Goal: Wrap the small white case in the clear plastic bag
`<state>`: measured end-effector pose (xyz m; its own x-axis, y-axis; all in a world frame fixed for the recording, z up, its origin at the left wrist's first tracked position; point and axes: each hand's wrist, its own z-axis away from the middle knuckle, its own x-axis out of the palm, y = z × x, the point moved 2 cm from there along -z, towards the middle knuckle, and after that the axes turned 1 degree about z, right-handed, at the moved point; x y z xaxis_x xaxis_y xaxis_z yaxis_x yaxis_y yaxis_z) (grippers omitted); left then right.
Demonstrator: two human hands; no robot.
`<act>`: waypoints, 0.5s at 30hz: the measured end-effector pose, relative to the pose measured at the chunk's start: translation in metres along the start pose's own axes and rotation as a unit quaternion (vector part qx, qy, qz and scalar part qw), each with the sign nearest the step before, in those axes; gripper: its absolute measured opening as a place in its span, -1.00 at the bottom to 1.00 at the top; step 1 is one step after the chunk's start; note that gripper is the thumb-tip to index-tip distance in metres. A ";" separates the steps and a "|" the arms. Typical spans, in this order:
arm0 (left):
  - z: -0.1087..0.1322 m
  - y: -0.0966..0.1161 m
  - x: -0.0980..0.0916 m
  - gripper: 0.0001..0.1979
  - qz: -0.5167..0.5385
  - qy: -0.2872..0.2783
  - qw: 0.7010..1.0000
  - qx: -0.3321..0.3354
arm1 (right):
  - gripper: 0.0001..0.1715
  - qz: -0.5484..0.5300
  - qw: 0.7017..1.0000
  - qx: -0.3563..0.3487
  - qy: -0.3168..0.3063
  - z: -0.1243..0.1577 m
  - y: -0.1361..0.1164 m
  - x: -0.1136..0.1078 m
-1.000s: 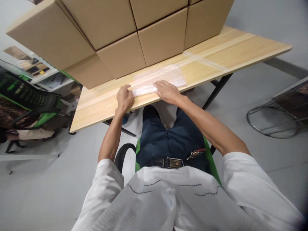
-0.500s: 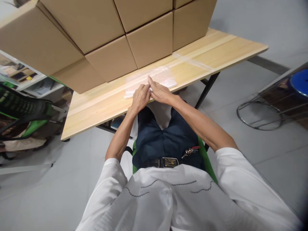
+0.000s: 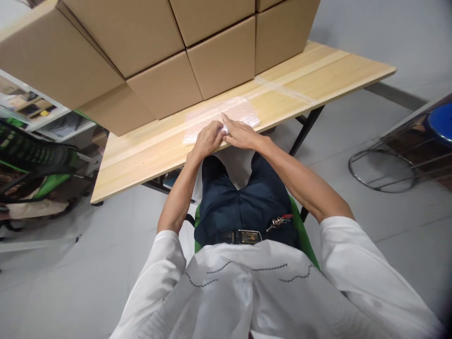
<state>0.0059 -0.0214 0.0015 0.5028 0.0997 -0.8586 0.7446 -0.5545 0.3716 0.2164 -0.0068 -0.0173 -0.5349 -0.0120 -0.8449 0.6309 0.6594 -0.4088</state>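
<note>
My left hand is closed, its curled fingers and thumb gripping a small white object whose kind I cannot make out. From the other side my right hand presses against the same object, thumb raised and fingers held together. Much of the object is hidden by the fingers. Beneath both hands a clear plastic bag lies flat near the front edge of the wooden table.
Stacked cardboard boxes line the back of the table. A strip of clear tape runs across the tabletop on the right. A blue stool stands at the right, a black and green chair at the left, near a person's leg.
My hands have parted slightly and my right hand has shifted a little to the right. More of the white object shows between them. The bag stays in place.
</note>
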 end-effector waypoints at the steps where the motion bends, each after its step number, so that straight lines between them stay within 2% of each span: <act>1: 0.001 0.000 0.000 -0.58 0.003 0.000 1.000 -0.003 | 0.16 0.002 1.000 0.000 -0.002 0.003 0.002 -0.002; 4: 0.003 0.001 0.001 -0.57 0.014 0.002 1.000 -0.005 | -0.03 0.032 0.999 0.011 -0.019 0.015 0.012 -0.010; 6: 0.003 0.001 0.002 -0.58 0.017 0.006 1.000 -0.005 | -0.07 0.057 0.998 0.019 -0.025 0.024 0.022 -0.016; 11: 0.003 0.000 0.004 -0.66 0.013 0.006 1.000 -0.007 | 0.05 0.077 0.996 0.039 -0.010 0.045 0.058 -0.032; 15: 0.003 0.000 0.003 -0.69 0.011 0.011 1.000 -0.009 | 0.14 0.086 0.992 0.090 -0.003 0.059 0.083 -0.044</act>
<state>0.0061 -0.0232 -0.0022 0.5286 0.1049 -0.8424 0.7410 -0.5411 0.3976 0.3247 0.0041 -0.0346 -0.4077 0.0853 -0.9091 0.8033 0.5069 -0.3127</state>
